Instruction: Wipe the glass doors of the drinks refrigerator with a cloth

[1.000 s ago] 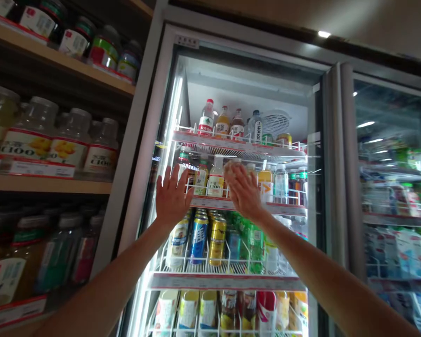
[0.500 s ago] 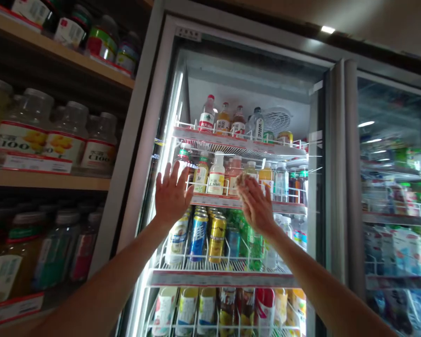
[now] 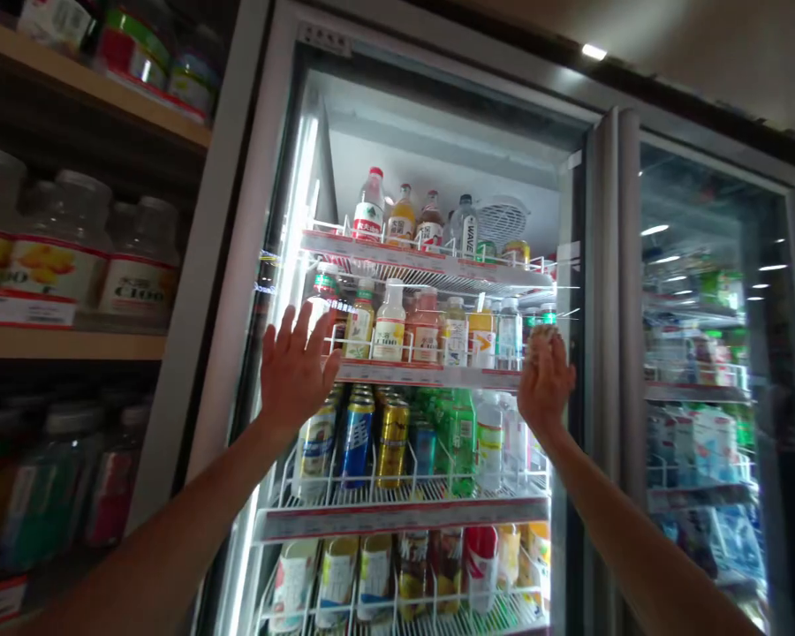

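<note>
A glass fridge door [image 3: 437, 115] stands closed in front of me, with lit drink shelves behind it. My left hand [image 3: 296, 371] lies flat against the left part of the glass, fingers spread, holding nothing. Under the fingers of my right hand [image 3: 544, 384] is a crumpled, light brownish cloth [image 3: 544, 337], pressed to the glass near the door's right side. Most of the cloth is hidden by the fingers. Behind the pane, between the hands, a row of bottles [image 3: 389, 327] shows at about hand height.
Wooden shelves [image 3: 106, 342] with bottled drinks run along the left. A second glass door [image 3: 692, 212] with drinks behind it is on the right, past the upright metal door frame [image 3: 623, 309]. Cans [image 3: 356, 442] stand on a lower fridge shelf. A ceiling lamp [image 3: 594, 52] shines above.
My right hand has slid the cloth rightward across the glass, from the middle to near the door's right edge. My left hand stays at the left side. The view has shifted slightly right.
</note>
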A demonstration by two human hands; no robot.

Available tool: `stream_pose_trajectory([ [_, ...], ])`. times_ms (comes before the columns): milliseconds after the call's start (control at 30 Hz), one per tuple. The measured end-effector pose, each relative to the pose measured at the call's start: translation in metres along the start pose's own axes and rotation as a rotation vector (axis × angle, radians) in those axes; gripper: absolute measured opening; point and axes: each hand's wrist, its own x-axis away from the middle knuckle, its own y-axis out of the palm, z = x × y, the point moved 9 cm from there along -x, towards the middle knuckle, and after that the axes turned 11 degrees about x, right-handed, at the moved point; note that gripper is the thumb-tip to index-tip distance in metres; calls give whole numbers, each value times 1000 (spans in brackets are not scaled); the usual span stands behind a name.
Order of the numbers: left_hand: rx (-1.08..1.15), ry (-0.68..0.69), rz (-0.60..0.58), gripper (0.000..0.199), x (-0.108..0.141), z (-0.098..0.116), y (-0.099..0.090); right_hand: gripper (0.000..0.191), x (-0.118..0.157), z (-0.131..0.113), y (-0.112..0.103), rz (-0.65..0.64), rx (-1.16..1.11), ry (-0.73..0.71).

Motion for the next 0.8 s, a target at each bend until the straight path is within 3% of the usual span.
stream_pose_trajectory([
  [67,-20,2,5,53,1,0,0,50,5,-4,-2,-4,-5,0],
  [167,-21,5,16,54,3,1,0,54,24,-54,3,-158,-46,-358],
  [233,-9,0,11,54,6,0,-1,55,30,-69,5,-201,-44,-466],
  [267,-5,-3,4,54,8,0,-1,55,24,-64,5,-177,-31,-412],
  [367,-7,-9,-16,53,14,0,-2,52,1,-35,0,-46,2,-73],
  [433,-19,-6,-22,53,18,0,-2,52,-2,-44,1,-53,-16,-53],
  [567,-45,6,-32,53,25,-1,-3,57,26,-119,6,-230,-105,-548],
  [600,-50,11,-35,53,27,-1,-3,58,30,-128,5,-241,-114,-608],
  [633,-55,14,-37,53,28,-1,-3,58,28,-131,5,-223,-112,-595],
  [733,-65,18,-32,53,33,-1,-3,58,8,-114,5,-117,-83,-328],
  [800,-73,17,-22,53,36,-1,-3,58,9,-115,7,-123,-92,-290],
])
